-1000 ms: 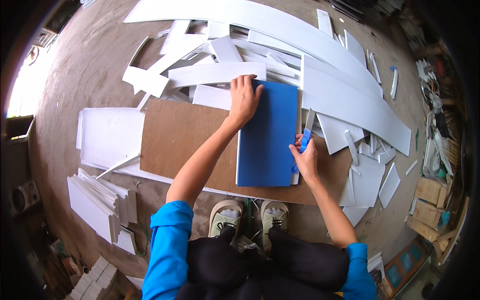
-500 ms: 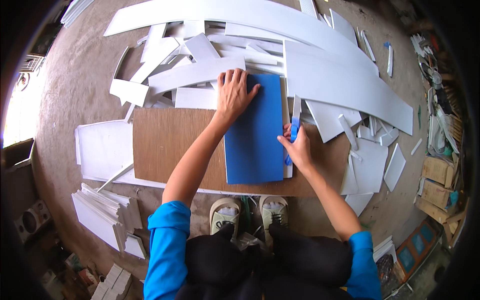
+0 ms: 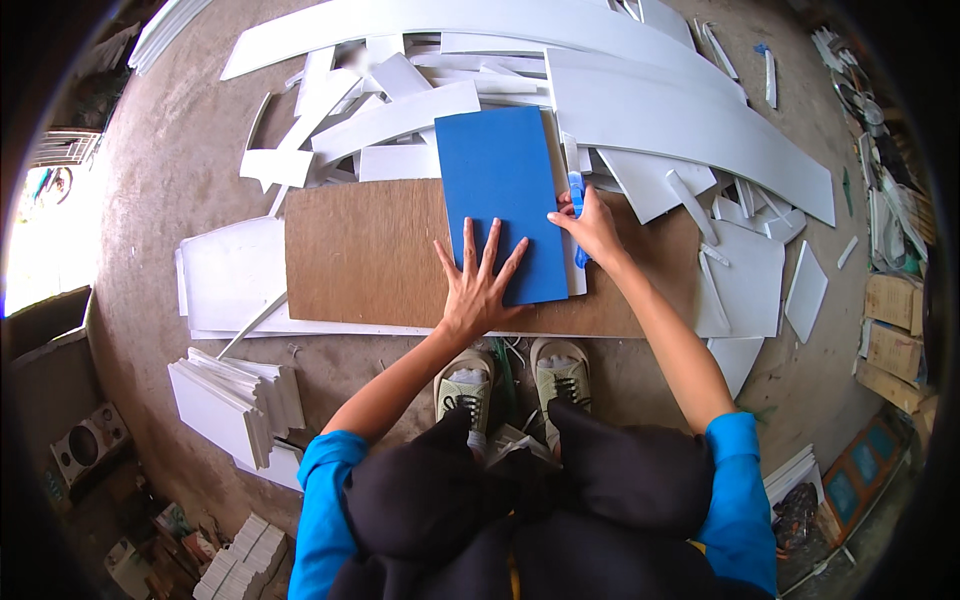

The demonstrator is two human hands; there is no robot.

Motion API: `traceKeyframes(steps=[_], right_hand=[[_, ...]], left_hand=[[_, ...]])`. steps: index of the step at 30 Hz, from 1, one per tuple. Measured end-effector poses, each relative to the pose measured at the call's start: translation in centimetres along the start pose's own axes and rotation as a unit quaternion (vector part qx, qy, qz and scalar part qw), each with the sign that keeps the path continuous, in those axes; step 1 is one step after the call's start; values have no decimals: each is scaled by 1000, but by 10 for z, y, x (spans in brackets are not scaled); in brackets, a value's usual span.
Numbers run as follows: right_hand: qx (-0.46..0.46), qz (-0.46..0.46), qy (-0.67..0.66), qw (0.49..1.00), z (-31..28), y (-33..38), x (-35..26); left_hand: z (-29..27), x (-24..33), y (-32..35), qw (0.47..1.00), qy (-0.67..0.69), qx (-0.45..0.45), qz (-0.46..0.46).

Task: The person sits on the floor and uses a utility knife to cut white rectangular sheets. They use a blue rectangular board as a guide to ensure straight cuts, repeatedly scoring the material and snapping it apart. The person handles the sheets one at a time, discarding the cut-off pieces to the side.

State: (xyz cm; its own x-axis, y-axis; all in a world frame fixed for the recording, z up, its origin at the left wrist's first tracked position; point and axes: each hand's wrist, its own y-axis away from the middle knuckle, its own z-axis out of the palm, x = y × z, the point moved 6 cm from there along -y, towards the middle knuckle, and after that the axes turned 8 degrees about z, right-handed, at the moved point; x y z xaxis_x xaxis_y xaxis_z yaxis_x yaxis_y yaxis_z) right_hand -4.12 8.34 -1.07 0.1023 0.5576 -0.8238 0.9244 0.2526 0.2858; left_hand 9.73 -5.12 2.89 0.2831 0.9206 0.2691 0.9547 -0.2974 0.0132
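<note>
A blue rectangular board [image 3: 500,165] lies over a white foam-like board [image 3: 578,279], whose strip shows along its right side. Both rest on a brown wooden board [image 3: 365,255]. My left hand [image 3: 480,285] is spread flat on the near end of the blue board, holding nothing. At the right edge, my right hand [image 3: 597,230] grips a blue-handled utility knife [image 3: 577,190], its wide pale blade pointing away from me. The right thumb touches the blue board's edge. Whether the blade touches the white board, I cannot tell.
White offcuts [image 3: 400,130] and long curved panels [image 3: 690,125] pile up beyond the wooden board. Stacked white pieces [image 3: 235,405] stand at the near left. My shoes [image 3: 560,375] are close to the board's near edge. Cardboard boxes [image 3: 890,300] sit at the right.
My left hand has slid from the blue board's far end to its near end, fingers now spread. The right hand keeps the knife at the right edge. The whole view has shifted slightly.
</note>
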Motion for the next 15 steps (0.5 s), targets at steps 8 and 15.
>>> traceKeyframes(steps=[8, 15], right_hand=[[0, -4, 38, 999, 2, -1, 4], [1, -18, 78, 997, 4, -1, -6]], left_hand=[[-2, 3, 5, 999, 14, 51, 12], [-2, -1, 7, 999, 10, 48, 9]])
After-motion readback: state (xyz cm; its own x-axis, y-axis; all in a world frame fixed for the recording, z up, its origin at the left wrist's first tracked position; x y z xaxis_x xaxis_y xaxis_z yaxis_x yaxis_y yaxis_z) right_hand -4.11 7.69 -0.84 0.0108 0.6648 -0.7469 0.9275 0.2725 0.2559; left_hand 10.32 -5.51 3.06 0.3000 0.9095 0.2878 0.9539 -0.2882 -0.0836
